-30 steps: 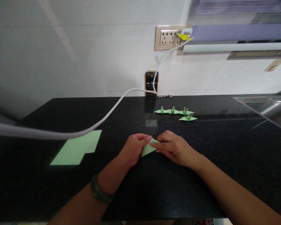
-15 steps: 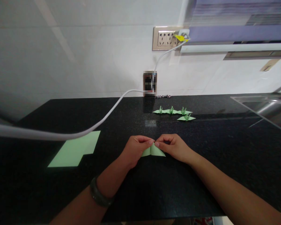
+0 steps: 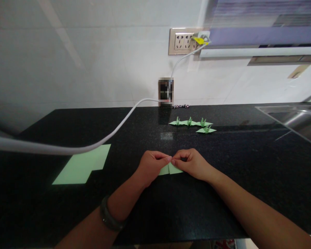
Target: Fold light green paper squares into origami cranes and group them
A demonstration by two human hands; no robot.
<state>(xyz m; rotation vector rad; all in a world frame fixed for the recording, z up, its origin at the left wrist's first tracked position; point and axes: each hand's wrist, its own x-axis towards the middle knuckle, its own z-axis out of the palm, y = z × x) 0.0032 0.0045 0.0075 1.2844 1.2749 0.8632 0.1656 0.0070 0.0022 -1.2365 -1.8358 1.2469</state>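
Drawn back from lying across the folded paper (image 3: 175, 169) a second ago, the right hand's (image 3: 193, 162) fingers now curl at its top, thumb and forefinger closed on it. Opposite, the left hand (image 3: 150, 168) pinches it just as tightly, the two sets of fingertips nearly meeting. Pale green, the paper shows two flaps side by side, parted by a thin dark line, with an almost straight lower edge; its upper part is hidden. It sits between the hands, over the black counter (image 3: 160, 214).
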